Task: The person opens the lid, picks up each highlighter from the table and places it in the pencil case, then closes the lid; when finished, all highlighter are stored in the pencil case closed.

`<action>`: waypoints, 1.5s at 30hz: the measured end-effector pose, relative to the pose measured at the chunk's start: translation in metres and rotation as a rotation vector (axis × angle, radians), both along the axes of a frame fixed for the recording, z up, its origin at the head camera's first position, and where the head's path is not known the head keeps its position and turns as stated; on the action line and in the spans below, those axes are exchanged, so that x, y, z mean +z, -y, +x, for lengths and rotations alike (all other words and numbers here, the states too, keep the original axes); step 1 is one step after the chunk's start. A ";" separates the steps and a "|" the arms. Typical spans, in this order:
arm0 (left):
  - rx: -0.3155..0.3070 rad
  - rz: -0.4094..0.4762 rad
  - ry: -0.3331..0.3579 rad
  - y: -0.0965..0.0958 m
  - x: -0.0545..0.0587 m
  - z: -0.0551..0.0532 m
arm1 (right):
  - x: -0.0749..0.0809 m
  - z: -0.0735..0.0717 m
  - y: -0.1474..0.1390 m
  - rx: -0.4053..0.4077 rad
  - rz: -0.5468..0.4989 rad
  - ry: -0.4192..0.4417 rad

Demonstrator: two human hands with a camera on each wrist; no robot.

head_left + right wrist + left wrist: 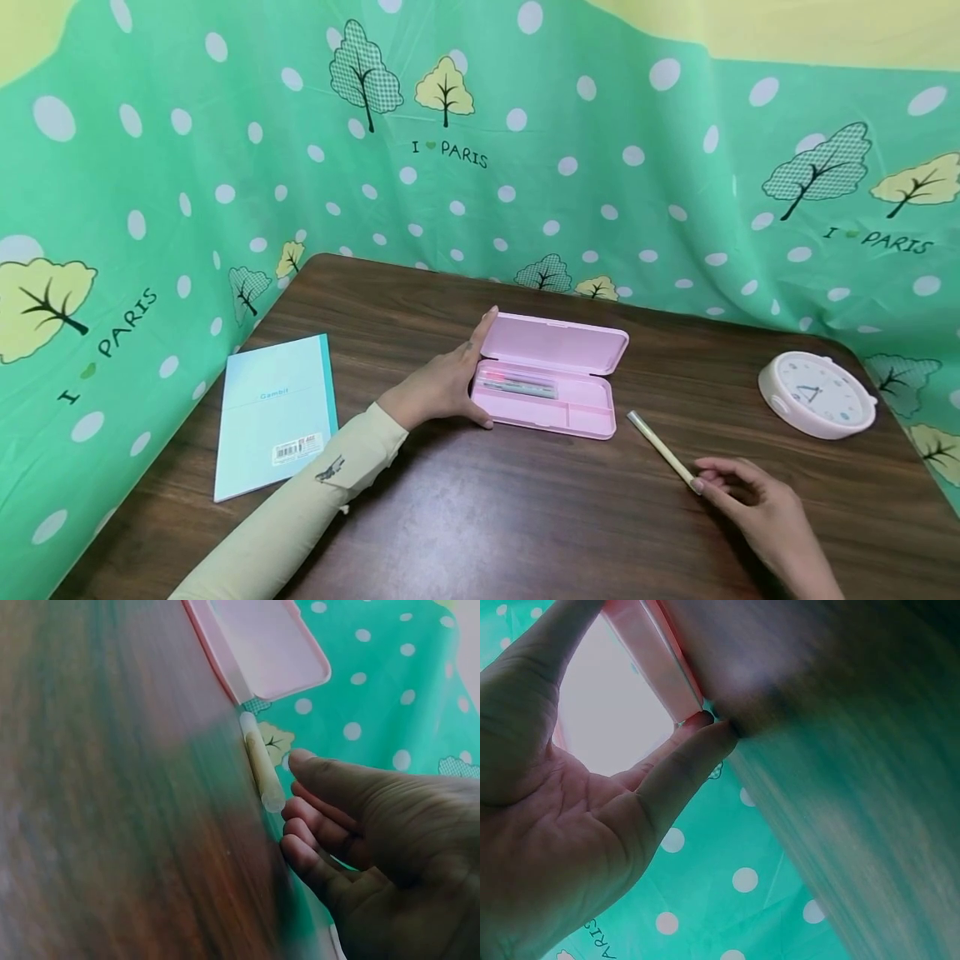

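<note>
A pink pencil case (545, 421) lies with its lid (555, 343) raised, holding a few pens (517, 385) in its long compartment. My left hand (442, 379) spans its left end, thumb at the front corner and fingers up by the lid. In the left wrist view, the left hand (592, 817) grips around the pink case's end (656, 671). A pale yellow pen (662, 450) with clear ends lies on the table right of the case. At its near end is my right hand (765, 508). The right wrist view shows parted thumb and fingers (319, 825) close to the pen (261, 761).
On the left of the brown table (480, 517) lies a light blue notebook (273, 417) with a barcode label. A round white clock (817, 396) rests toward the right edge. Behind hangs a green dotted curtain (480, 217) around the table's far and side edges.
</note>
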State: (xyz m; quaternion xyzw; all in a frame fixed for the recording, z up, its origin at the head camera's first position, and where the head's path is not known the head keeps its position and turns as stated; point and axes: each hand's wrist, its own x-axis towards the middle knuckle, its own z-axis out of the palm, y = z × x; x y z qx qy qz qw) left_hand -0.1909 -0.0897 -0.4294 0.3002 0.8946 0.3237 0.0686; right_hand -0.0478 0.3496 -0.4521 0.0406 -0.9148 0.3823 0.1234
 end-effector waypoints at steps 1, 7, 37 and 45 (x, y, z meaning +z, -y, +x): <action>0.001 0.001 -0.009 0.001 -0.005 -0.003 | 0.000 0.000 0.001 -0.002 0.009 0.007; 0.013 0.004 -0.032 0.003 -0.021 -0.010 | 0.001 0.002 0.003 -0.022 0.074 0.056; 0.023 -0.029 0.034 -0.004 0.016 0.008 | 0.007 -0.021 0.017 -0.012 0.106 -0.178; 0.035 -0.050 0.031 -0.005 0.015 0.008 | 0.019 -0.053 0.041 0.086 0.069 -0.189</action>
